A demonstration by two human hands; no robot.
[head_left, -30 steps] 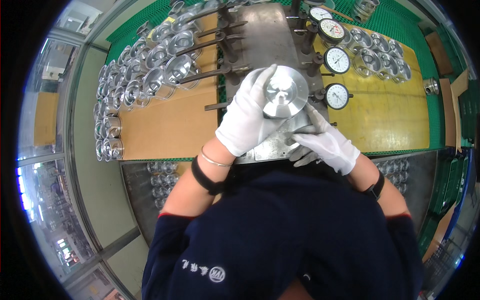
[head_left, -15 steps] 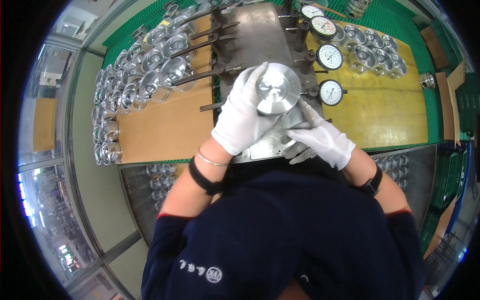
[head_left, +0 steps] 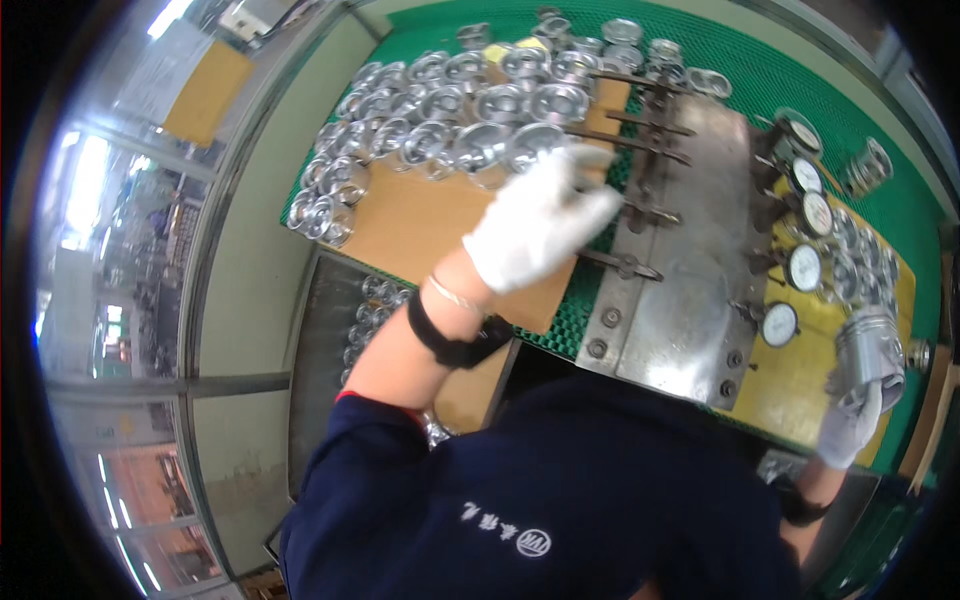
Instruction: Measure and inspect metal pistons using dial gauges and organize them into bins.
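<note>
Green mesh matting (head_left: 765, 80) lines our workspace, and we hold a silver cylindrical metal part (head_left: 868, 350) off to the right.
Our white-gloved right hand (head_left: 850, 425) grips it over the flat yellow board (head_left: 790, 372), fingers around its near end; our white-gloved left hand (head_left: 540, 220) has thumb and fingers parted beside rows of shiny round metal parts (head_left: 430, 105) near a brown cardboard sheet (head_left: 410, 215). Whether it touches one, we cannot tell.

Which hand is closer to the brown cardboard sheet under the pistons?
Left. The left hand is over the cardboard sheet; the right hand is across the gauge fixture, holding a metal piston over the yellow board.
</note>
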